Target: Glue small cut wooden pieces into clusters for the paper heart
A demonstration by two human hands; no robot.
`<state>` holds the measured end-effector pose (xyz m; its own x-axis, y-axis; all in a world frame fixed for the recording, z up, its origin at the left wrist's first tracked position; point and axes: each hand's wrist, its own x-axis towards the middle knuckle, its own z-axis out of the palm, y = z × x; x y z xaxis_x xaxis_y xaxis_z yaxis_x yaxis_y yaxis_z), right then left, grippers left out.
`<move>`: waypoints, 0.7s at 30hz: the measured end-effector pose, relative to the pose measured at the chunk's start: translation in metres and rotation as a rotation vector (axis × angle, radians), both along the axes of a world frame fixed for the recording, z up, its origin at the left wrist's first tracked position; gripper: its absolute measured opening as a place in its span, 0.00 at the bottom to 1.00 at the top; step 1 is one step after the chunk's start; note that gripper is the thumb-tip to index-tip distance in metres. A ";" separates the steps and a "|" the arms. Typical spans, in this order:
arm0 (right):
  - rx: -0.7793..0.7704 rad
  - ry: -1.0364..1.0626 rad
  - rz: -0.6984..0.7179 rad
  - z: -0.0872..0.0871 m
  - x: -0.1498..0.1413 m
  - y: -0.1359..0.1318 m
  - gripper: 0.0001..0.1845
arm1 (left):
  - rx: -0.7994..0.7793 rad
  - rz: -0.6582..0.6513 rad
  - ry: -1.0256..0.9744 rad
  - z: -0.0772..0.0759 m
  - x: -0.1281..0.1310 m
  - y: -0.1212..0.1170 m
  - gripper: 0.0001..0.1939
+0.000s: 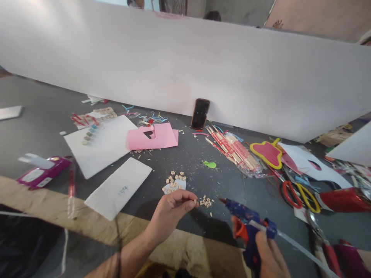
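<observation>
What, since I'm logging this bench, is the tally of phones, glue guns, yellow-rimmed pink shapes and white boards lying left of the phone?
Phone: 1
Glue gun: 1
Yellow-rimmed pink shape: 1
White boards: 3
Total: 6

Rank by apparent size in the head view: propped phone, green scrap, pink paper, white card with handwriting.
Largest to smallest:
1. White card
2. Pink paper
3. Phone
4. Green scrap

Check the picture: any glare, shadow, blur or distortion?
Head view: pale glare, upper left of the white board; soft shadow on the dark tabletop between left hand and right hand; glue gun slightly blurred; wide-angle stretching near the edges.
</observation>
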<state>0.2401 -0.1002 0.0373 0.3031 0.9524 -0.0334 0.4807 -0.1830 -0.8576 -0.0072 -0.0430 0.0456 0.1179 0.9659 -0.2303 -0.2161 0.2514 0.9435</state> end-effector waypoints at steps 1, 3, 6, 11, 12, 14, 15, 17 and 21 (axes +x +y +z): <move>-0.038 -0.032 -0.044 0.000 0.009 0.009 0.26 | 0.022 0.003 0.034 -0.001 -0.001 0.000 0.07; -0.147 -0.160 -0.108 0.003 0.027 0.031 0.30 | 0.062 0.007 0.103 -0.002 -0.003 -0.001 0.07; -0.302 -0.335 -0.056 0.008 0.051 0.061 0.34 | 0.085 0.010 0.161 -0.002 -0.004 -0.002 0.07; -0.330 -0.448 0.052 0.014 0.066 0.073 0.28 | 0.071 0.023 0.227 -0.001 -0.006 -0.004 0.06; -0.315 -0.483 0.057 0.015 0.062 0.070 0.26 | 0.074 0.023 0.242 -0.001 -0.006 -0.004 0.06; -0.248 -0.540 0.081 0.014 0.046 0.061 0.20 | 0.085 0.026 0.268 -0.002 -0.006 -0.004 0.05; -0.207 -0.555 0.108 0.013 0.034 0.056 0.17 | 0.091 0.024 0.278 -0.002 -0.005 -0.003 0.05; -0.099 -0.543 0.265 0.009 0.006 0.048 0.15 | 0.106 0.009 0.290 -0.003 -0.003 -0.003 0.05; -0.074 -0.552 0.419 -0.004 -0.039 0.041 0.11 | 0.155 -0.024 0.317 -0.006 0.000 -0.003 0.04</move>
<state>0.2013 -0.0594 0.0332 -0.0986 0.9939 -0.0494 0.8856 0.0650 -0.4598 -0.0077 -0.0461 0.0395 0.0867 0.9902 -0.1096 0.0981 0.1010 0.9900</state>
